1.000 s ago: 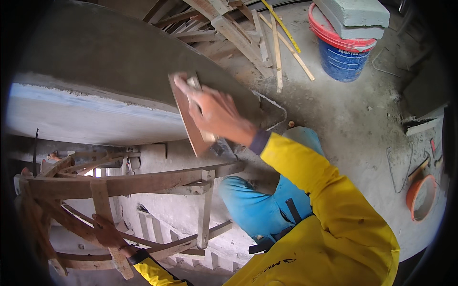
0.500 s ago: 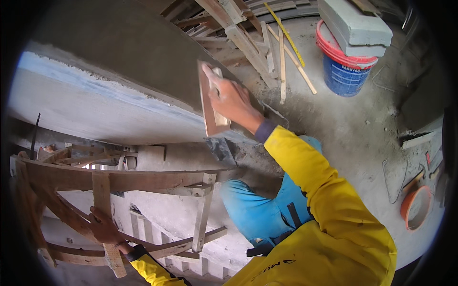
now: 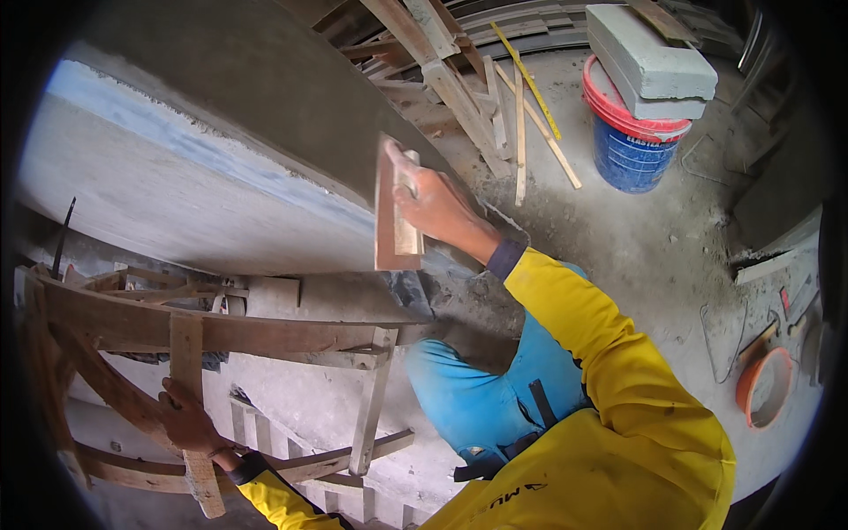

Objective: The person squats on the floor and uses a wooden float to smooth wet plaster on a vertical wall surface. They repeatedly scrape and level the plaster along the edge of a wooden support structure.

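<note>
My right hand [image 3: 443, 210] is closed on the handle of a wooden plastering float [image 3: 385, 221]. The float is tilted up on its edge in this view, its board at the smooth grey plastered surface [image 3: 265, 97]. Whether the whole board touches the plaster, I cannot tell. At the lower left, my left hand [image 3: 189, 422] grips an upright wooden slat [image 3: 185, 349], part of a timber frame [image 3: 247, 334]. Fingers of that hand wrap over the slat's edge, and the thumb side is partly hidden.
A blue bucket [image 3: 632, 159] with a red rim bears pale blocks [image 3: 649, 66]. Loose timber [image 3: 459, 102] and a yellow measuring stick [image 3: 530, 84] lie beyond the wall. To the right are an orange basin [image 3: 749, 389] and a hammer [image 3: 758, 343]. My bent knees are below the wall.
My right hand and the float have slid slightly toward me along the plaster edge. The left hand stays on the slat. The whole view has shifted a little.
</note>
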Motion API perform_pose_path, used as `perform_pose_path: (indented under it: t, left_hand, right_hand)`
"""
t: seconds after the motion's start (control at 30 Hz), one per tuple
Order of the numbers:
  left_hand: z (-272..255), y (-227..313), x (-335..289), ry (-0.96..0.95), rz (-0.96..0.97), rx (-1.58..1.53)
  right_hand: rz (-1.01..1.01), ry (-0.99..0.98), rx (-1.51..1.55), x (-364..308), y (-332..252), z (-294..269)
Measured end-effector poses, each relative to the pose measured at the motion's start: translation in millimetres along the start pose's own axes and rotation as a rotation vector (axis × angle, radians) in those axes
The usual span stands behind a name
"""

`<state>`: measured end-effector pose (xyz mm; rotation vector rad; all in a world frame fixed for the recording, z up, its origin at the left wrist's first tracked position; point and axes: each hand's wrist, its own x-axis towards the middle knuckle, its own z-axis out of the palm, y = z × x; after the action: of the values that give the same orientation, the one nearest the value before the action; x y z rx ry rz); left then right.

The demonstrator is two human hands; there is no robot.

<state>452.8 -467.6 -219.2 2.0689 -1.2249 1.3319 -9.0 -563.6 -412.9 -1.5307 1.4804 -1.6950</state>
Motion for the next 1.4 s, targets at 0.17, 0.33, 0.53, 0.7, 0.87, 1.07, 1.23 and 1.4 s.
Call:
perform_pose_path:
  t: [0.17,0.33,0.53,0.7,0.87,1.07,1.23,1.4]
  left_hand:
    - [3.7,1.7,3.9,0.021,0.048,-0.023]
    - [2.5,-0.8,-4.6,-0.003,0.028,-0.039]
    - [6.6,6.2,0.8,0.048,0.076,-0.044]
    - [1.3,-0.8,-1.1,0.087,0.054,0.012]
    - [-5.1,8.0,-1.6,0.029,0.065,-0.003]
    - [-4.3,2.1,-0.6,0.021,0.045,0.006]
    - [4.9,5.5,-2.0,0.087,0.066,-0.014]
    - [-3.4,9.8,0.1,0.016,0.039,0.003]
  right_hand:
    - [-0.005,0.085,-0.037,31.4,-13.8,-24.7]
    - [0.076,-0.096,0.022,-9.4,21.3,-3.1]
    - [-0.014,-0.009,0.034,37.3,6.3,-18.5]
    - [0.043,-0.071,0.065,-40.0,11.7,3.6]
    - [-0.199,0.065,-0.121,5.0,-31.0,-9.0]
    - [-0.035,-0.101,0.006,-20.3,-43.3,-9.8]
    - [-0.077,0.034,-0.149,12.2,-32.6,-13.4]
    - [0.008,-0.032,0.007,-29.2,-7.7,-5.6]
